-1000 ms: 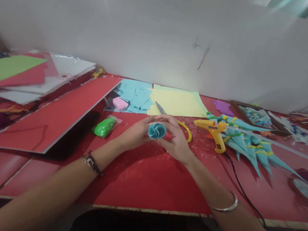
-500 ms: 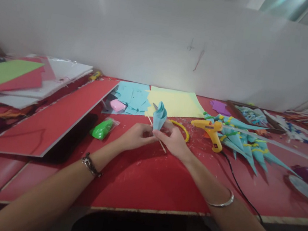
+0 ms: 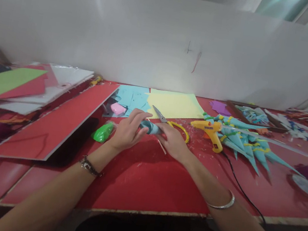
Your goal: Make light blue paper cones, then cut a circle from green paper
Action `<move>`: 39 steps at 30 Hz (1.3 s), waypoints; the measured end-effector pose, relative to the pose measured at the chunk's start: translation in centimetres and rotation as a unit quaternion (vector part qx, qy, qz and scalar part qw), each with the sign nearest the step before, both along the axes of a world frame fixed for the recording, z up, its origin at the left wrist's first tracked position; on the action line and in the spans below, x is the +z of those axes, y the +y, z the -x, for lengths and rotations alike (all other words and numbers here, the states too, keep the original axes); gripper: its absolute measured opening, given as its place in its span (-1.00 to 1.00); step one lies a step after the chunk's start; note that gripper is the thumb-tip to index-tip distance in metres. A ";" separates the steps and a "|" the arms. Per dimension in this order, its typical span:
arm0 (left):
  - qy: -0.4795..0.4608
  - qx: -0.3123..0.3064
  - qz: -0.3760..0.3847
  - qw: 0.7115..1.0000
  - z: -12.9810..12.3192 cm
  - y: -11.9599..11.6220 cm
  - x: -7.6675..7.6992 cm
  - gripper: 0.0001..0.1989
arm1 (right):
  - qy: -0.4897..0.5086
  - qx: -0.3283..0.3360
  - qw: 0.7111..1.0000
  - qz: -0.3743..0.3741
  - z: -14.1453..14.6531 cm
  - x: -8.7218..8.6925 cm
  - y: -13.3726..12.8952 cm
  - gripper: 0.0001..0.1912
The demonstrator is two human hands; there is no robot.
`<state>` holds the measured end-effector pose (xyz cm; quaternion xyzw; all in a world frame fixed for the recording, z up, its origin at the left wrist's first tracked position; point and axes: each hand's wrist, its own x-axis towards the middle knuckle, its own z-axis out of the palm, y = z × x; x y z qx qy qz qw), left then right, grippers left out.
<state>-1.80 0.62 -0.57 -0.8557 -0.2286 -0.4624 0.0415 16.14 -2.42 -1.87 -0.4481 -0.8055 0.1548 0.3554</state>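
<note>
A rolled light-blue paper cone (image 3: pixel 153 128) lies sideways between my hands, its open end toward the left. My left hand (image 3: pixel 130 129) curves round that open end, with fingers and thumb on the paper. My right hand (image 3: pixel 174 140) grips the other end, which its fingers partly hide. A thin stick (image 3: pixel 162 147) shows beneath my hands. Just beyond my right hand lie scissors (image 3: pixel 181 128) with yellow handles, their blades on the pale yellow paper (image 3: pixel 176 104). Farther right rests a yellow glue gun (image 3: pixel 209 130).
Blue cones with yellow trim (image 3: pixel 244 142) lie right of the glue gun, whose black cord (image 3: pixel 239 189) runs to the front edge. Blue sheets (image 3: pixel 133 98), a pink lump (image 3: pixel 118 108) and a green packet (image 3: pixel 103 132) sit left of centre. A red board (image 3: pixel 58 121) slants at left.
The blue cone has tipped from upright to sideways. My left hand has moved up from its base to its open end, and the scissors are now uncovered. The view has shifted slightly.
</note>
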 end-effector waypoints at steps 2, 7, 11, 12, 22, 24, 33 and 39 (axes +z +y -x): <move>0.008 0.016 -0.010 1.000 -0.1 -0.1 0.2 -0.74 | -0.007 0.000 1.000 0.001 0.1 0.1 0.0 -0.77; 0.001 0.021 0.004 1.000 -0.3 0.0 0.1 -0.75 | -0.024 -0.011 1.000 0.001 0.5 0.6 -0.3 -0.81; 0.011 0.021 0.009 1.000 -0.5 -0.2 -0.1 -0.73 | -0.029 -0.011 1.000 0.004 0.5 0.4 -0.4 -0.78; 0.015 0.024 0.011 1.000 -0.6 -0.2 -0.2 -0.72 | -0.027 -0.012 1.000 0.008 0.5 0.3 -0.4 -0.77; -0.014 -0.004 0.024 1.000 -0.7 -0.6 0.0 -0.68 | 0.038 -0.003 0.995 0.096 1.0 0.5 -0.5 -0.87; -0.035 -0.007 0.034 0.999 -0.7 -0.5 0.0 -0.61 | 0.061 -0.004 0.993 0.096 1.0 0.6 -0.6 -0.86; -0.051 0.019 0.179 0.982 -1.2 -1.0 -0.2 -0.39 | 0.101 0.021 0.992 0.073 1.1 0.3 -0.6 -0.92; -0.025 0.021 0.146 0.989 -1.5 -1.4 0.1 -0.66 | 0.094 0.054 0.994 0.031 1.0 0.1 -0.3 -0.87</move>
